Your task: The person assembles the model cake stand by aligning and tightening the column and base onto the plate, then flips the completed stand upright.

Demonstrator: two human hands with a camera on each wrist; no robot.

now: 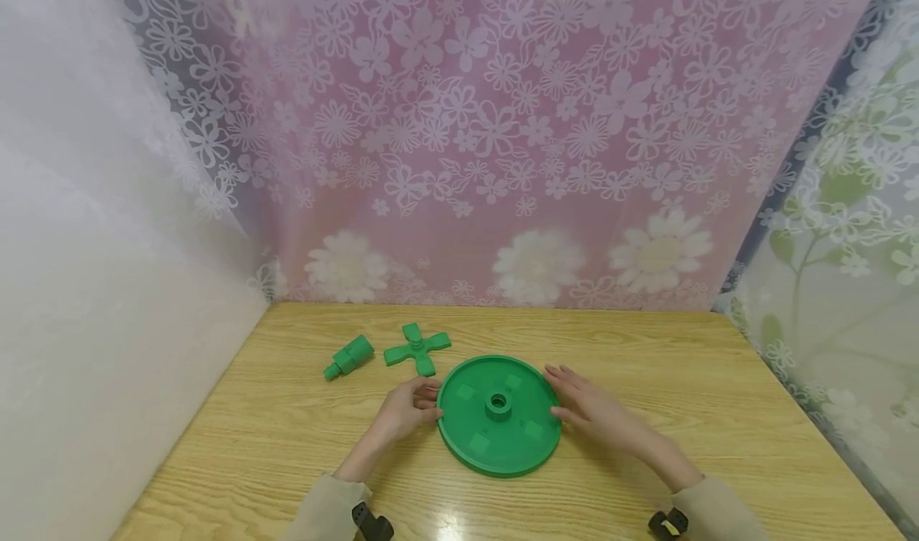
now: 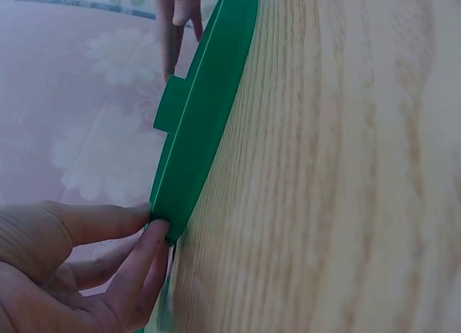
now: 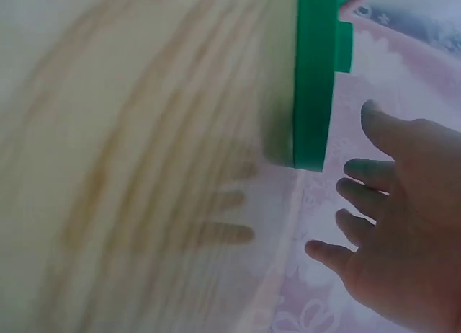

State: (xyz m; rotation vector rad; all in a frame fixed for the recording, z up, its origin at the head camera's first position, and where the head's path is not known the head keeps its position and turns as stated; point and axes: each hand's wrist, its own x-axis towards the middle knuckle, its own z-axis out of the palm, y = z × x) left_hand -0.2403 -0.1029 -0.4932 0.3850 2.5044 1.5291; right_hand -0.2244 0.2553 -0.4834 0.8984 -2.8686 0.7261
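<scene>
A round green disc [image 1: 502,439] lies on the table, its raised central hub holed and several paler squares on its face. At its left edge, my left hand [image 1: 408,409] pinches the rim; the left wrist view shows the thumb and fingers [image 2: 137,264] at that edge. Beside the right edge is my right hand [image 1: 596,415]. Its fingers [image 3: 364,200] are spread and stand apart from the disc in the right wrist view. Beyond the left hand lies a green four-armed cross [image 1: 419,350] with a central peg, and left of that a stepped green cylinder [image 1: 350,357].
The wood-grain table [image 1: 273,437] carries all the pieces. A pink flowered curtain [image 1: 495,166] hangs along its back edge. White sheeting [image 1: 129,246] borders the left side, and a leafy-patterned sheet [image 1: 840,286] borders the right.
</scene>
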